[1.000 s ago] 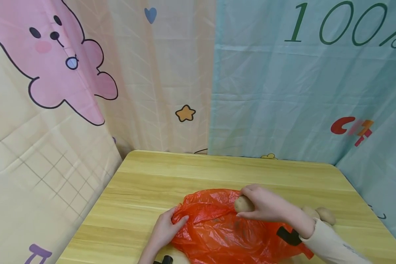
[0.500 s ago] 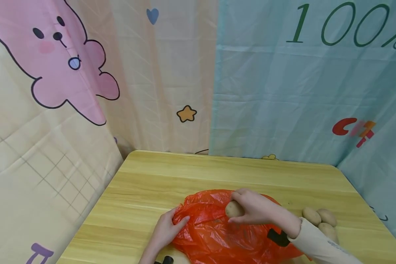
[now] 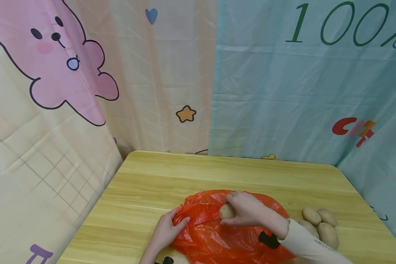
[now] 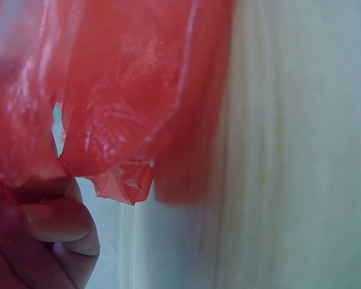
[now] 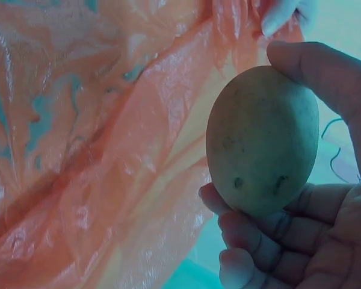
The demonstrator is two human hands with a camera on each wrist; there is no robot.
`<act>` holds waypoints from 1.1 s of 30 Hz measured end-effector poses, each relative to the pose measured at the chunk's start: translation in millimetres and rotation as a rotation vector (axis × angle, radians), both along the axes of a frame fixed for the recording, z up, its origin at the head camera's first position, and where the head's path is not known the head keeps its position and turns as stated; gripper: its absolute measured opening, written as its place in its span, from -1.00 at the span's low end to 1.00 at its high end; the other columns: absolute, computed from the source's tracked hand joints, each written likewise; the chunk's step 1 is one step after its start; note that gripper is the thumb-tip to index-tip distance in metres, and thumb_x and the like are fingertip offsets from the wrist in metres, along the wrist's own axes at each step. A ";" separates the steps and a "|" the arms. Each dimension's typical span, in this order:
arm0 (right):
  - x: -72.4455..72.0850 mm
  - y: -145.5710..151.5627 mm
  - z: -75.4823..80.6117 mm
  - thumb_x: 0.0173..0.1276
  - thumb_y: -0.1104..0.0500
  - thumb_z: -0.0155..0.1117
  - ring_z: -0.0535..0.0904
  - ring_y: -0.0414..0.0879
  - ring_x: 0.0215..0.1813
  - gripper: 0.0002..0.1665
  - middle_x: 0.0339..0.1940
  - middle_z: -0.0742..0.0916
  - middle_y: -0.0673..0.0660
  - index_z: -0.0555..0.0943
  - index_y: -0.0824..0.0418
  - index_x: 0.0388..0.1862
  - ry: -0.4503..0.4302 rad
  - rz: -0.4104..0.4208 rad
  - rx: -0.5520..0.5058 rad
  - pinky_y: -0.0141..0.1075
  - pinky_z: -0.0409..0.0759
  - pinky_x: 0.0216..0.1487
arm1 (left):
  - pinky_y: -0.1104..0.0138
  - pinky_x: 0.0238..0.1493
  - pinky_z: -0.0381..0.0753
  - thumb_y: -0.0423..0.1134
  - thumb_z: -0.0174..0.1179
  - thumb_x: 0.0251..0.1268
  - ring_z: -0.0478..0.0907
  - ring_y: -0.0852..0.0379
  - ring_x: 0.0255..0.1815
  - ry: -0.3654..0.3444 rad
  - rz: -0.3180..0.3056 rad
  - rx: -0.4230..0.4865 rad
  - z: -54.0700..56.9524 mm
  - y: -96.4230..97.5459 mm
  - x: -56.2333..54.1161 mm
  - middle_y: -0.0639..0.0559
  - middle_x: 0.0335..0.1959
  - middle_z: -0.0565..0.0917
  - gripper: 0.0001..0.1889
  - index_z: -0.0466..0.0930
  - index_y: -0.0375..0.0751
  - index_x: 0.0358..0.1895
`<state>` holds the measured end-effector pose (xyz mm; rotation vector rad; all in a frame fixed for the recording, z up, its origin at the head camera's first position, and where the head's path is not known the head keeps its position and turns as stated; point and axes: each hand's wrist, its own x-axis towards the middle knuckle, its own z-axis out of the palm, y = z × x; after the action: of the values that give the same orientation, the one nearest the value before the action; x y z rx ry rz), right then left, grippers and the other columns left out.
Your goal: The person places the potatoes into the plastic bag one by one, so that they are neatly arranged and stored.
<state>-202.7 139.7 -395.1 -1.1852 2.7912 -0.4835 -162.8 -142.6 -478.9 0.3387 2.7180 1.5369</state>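
A crumpled red plastic bag (image 3: 217,242) lies on the wooden table, its opening edge bunched at the left. My left hand (image 3: 168,229) pinches that edge between thumb and fingers; the left wrist view shows the thin film of the bag (image 4: 126,90) hanging over the curled fingers (image 4: 57,220). Above the bag, my right hand (image 3: 247,211) grips a potato (image 3: 227,212). Close up in the right wrist view, the potato (image 5: 262,141) is oval with a few dark spots, held between the thumb and curled fingers. What the bag contains is hidden.
Several loose potatoes (image 3: 328,234) sit clustered on the table's right side, one partly behind the right sleeve (image 3: 307,238). The wooden table (image 3: 145,176) ends at patterned curtains (image 3: 267,91) at the back and sides. Each wrist wears a black strap.
My right hand has carried the potato leftward over the bag, closer to the left hand. The potatoes at the right have come into fuller view. My left hand stays in place.
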 end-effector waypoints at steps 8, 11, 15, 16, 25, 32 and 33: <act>-0.5 -7.6 -7.0 0.07 -0.20 0.43 0.36 -0.31 -0.55 -0.55 -0.49 0.48 -0.15 0.50 0.07 -0.33 -0.059 -0.047 -0.032 -0.42 0.39 -0.61 | 0.33 -0.18 0.56 0.02 0.21 0.28 0.60 0.17 -0.20 -0.002 -0.002 -0.006 -0.8 -0.8 0.1 -0.05 -0.08 0.65 -0.49 0.53 -0.32 0.12; -0.7 -9.7 -9.5 0.05 -0.22 0.44 0.37 -0.30 -0.56 -0.53 -0.52 0.49 -0.16 0.52 0.08 -0.33 -0.087 -0.059 -0.059 -0.41 0.40 -0.61 | 0.35 -0.20 0.56 0.02 0.21 0.28 0.59 0.20 -0.23 -0.005 -0.005 -0.003 -1.0 -1.2 0.1 -0.03 -0.10 0.65 -0.50 0.54 -0.31 0.10; -0.4 -10.3 -12.4 0.01 -0.23 0.47 0.38 -0.29 -0.59 -0.52 -0.55 0.50 -0.17 0.52 0.07 -0.37 -0.131 -0.077 -0.096 -0.40 0.39 -0.63 | 0.36 -0.24 0.56 0.01 0.22 0.28 0.58 0.22 -0.26 -0.004 -0.008 0.006 -0.9 -1.2 -0.1 0.00 -0.13 0.65 -0.52 0.55 -0.29 0.09; -0.1 -10.4 -12.9 0.00 -0.23 0.47 0.38 -0.28 -0.60 -0.52 -0.56 0.50 -0.17 0.52 0.07 -0.38 -0.143 -0.083 -0.103 -0.40 0.39 -0.64 | 0.36 -0.24 0.56 0.01 0.22 0.28 0.58 0.23 -0.26 -0.005 -0.008 0.007 -0.9 -1.1 -0.1 0.00 -0.13 0.65 -0.53 0.55 -0.28 0.09; 4.9 -12.2 -12.0 -0.03 -0.20 0.50 0.38 -0.25 -0.61 -0.51 -0.58 0.51 -0.15 0.50 0.08 -0.39 -0.175 -0.126 -0.129 -0.38 0.38 -0.64 | 0.35 -0.23 0.56 0.03 0.21 0.27 0.57 0.22 -0.26 -0.023 -0.008 0.005 -1.5 -1.4 -0.2 0.02 -0.12 0.65 -0.52 0.55 -0.26 0.09; 8.7 -12.4 -13.4 -0.05 -0.21 0.50 0.38 -0.24 -0.62 -0.50 -0.59 0.50 -0.15 0.49 0.06 -0.38 -0.213 -0.161 -0.117 -0.38 0.38 -0.65 | 0.36 -0.26 0.56 0.03 0.22 0.27 0.57 0.25 -0.30 0.005 -0.001 -0.005 -2.5 -1.2 -0.5 0.03 -0.16 0.66 -0.54 0.56 -0.25 0.06; 9.1 -12.4 -13.9 -0.05 -0.22 0.50 0.38 -0.24 -0.62 -0.49 -0.59 0.51 -0.14 0.48 0.06 -0.38 -0.220 -0.163 -0.118 -0.38 0.38 -0.65 | 0.35 -0.25 0.56 0.03 0.22 0.27 0.57 0.25 -0.30 0.005 0.001 -0.007 -2.4 -1.1 -0.4 0.02 -0.16 0.66 -0.54 0.57 -0.26 0.06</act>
<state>-193.7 127.2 -409.0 -0.8655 2.7105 -0.7511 -163.1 -143.7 -481.3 0.3421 2.7273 1.5278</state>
